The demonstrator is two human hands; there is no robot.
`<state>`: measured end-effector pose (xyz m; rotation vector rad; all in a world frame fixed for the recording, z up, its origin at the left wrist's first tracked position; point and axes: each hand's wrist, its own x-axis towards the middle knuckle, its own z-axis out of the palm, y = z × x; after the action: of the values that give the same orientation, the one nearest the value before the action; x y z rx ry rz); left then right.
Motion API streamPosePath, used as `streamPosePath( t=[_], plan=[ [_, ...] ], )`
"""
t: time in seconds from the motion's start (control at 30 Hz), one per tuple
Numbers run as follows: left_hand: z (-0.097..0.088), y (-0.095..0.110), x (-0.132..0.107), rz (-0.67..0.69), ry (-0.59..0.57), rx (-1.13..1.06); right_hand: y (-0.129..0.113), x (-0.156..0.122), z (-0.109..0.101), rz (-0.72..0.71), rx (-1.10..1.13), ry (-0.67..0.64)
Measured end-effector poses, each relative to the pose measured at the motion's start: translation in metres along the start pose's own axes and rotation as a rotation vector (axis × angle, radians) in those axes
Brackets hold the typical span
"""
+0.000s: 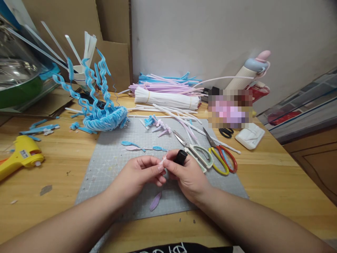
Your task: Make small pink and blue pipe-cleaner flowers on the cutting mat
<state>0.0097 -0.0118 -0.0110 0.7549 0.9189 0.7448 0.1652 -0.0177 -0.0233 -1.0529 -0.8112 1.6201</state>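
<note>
Above the grey cutting mat (105,175), my left hand (143,170) pinches a small pale pink pipe cleaner piece (162,161) with a thin wire end. My right hand (185,172) pinches the same piece from the other side, fingertips nearly touching. A black-ended object (180,157) sticks up from the right hand's curled fingers; the rest of it is hidden. On the mat just beyond lie blue leaf-shaped pieces (130,143) and a pale pink one (133,148). Nearer to me lies a purple leaf-shaped piece (155,201).
Scissors with pale handles (201,156) and red-yellow scissors (223,160) lie right of my hands. A curly blue pipe cleaner crown (105,119) stands back left, near a yellow glue gun (23,156). Bundled white pipe cleaners (167,98) and a white case (250,136) are farther back.
</note>
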Motion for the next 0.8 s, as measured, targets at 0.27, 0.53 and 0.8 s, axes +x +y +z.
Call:
streamPosePath(
  t=[0.27, 0.53, 0.8],
  plan=[
    [-0.002, 0.001, 0.0, -0.027, -0.031, -0.007, 0.002, 0.0, -0.001, 0.013, 0.024, -0.012],
    [0.001, 0.006, -0.001, -0.034, -0.007, -0.107, -0.001, 0.0, -0.003, 0.083, 0.034, -0.034],
    [-0.002, 0.015, 0.001, 0.081, 0.152, -0.13, -0.009, 0.002, -0.012, -0.072, -0.304, -0.015]
  ],
)
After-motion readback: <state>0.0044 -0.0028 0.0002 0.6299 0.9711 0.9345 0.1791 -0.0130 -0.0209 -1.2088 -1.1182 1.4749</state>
